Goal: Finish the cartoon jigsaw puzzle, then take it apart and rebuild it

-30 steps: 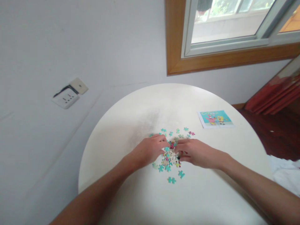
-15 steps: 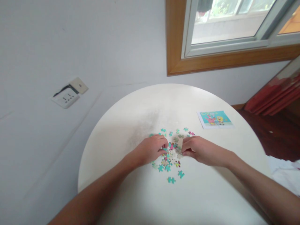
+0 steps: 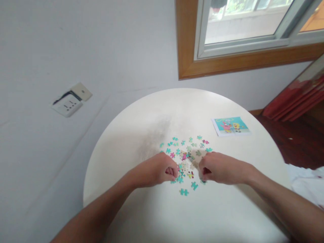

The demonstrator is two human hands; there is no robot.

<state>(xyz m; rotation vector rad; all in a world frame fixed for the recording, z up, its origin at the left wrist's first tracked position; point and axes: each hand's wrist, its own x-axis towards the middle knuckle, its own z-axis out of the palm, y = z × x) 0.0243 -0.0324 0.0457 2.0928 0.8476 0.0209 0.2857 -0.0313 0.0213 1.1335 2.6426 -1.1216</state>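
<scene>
Pieces lay scattered at the centre of the frame, mostly teal, with a few pink and yellow ones among them; a teal pair, apparently joined, lay lowest. Handling such small, flat parts well probably called for a light pinch at the edges, with the wrists out to either side so that the printed faces could be seen. The left hand, at the cluster's lower left, was curled into a loose fist; whether it gripped anything could not be told. The right hand, right of the cluster, was likewise curled, a dark piece showing at its fingertips, whether pinched or merely touched being unclear. Beneath lay the table; a card rested at centre right.
</scene>
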